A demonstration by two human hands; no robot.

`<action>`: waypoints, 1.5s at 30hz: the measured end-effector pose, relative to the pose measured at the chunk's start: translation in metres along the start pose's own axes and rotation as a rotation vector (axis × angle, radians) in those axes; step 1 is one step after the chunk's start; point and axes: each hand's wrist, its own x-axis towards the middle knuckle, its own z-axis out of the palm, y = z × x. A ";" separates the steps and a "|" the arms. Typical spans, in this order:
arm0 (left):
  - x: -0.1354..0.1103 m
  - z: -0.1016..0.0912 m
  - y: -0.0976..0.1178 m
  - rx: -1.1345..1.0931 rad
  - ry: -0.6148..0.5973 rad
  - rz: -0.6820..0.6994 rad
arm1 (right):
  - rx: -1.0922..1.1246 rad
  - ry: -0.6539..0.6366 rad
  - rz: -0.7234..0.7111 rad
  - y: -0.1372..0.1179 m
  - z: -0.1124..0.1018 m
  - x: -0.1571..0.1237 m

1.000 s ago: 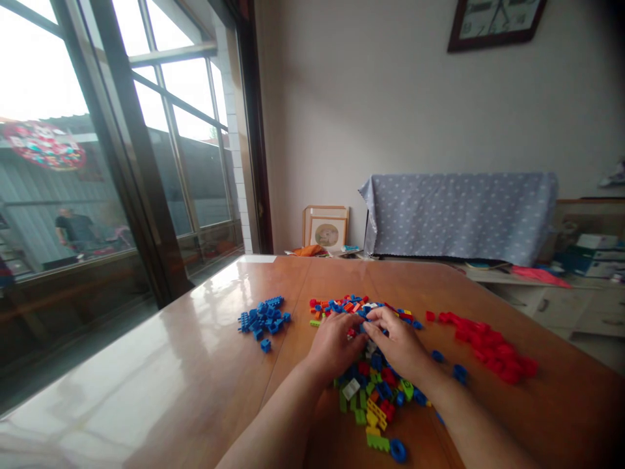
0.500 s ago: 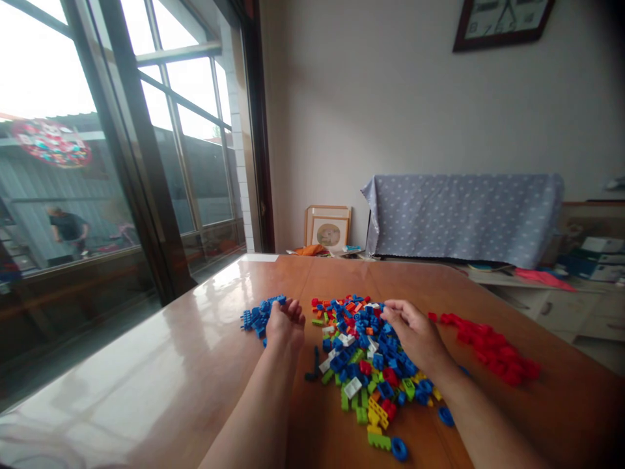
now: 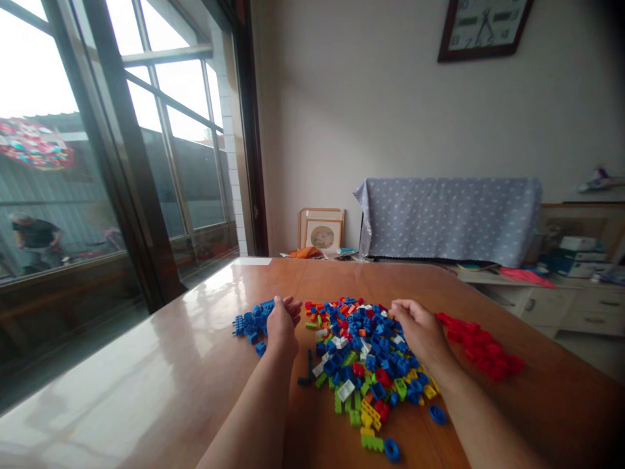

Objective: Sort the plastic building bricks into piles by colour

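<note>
A mixed pile of toy building bricks (image 3: 366,348), in blue, green, red, white, yellow and orange, covers the middle of the table. My left hand (image 3: 284,322) is beside the blue brick pile (image 3: 251,320), its fingers apart and pointing toward the mixed pile; no brick shows in it. On the mixed pile's right side is my right hand (image 3: 420,329), with fingers curled in and thumb against them. Whatever it may hold is hidden. Just beyond this hand lies a heap of red bricks (image 3: 483,345).
The glossy wooden table (image 3: 185,384) stretches to both sides. Near its front lie a blue ring (image 3: 391,449) and a second blue ring (image 3: 437,414). Behind stand a cloth-covered object (image 3: 449,218) and a framed picture (image 3: 322,233). Outside the window, a person (image 3: 36,238) bends forward.
My right hand has drawn away from the mixed pile toward the red heap, its fingers more curled. My left hand has opened away from the blue pile's edge. The view has turned slightly right.
</note>
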 end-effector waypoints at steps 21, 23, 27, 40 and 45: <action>-0.060 0.020 -0.025 0.814 -0.816 0.437 | -0.114 -0.014 -0.069 -0.010 0.002 -0.007; -0.067 0.021 -0.024 0.944 -0.899 0.548 | -0.145 -0.031 -0.073 -0.010 0.005 -0.008; -0.081 0.022 -0.023 1.024 -1.011 0.627 | -0.189 -0.057 -0.089 -0.008 0.008 -0.009; -0.029 0.018 -0.018 0.344 -0.257 0.316 | -0.216 -0.036 -0.139 -0.003 0.009 -0.008; -0.002 0.008 -0.024 0.195 -0.034 0.056 | -0.204 0.050 -0.097 0.009 0.005 -0.002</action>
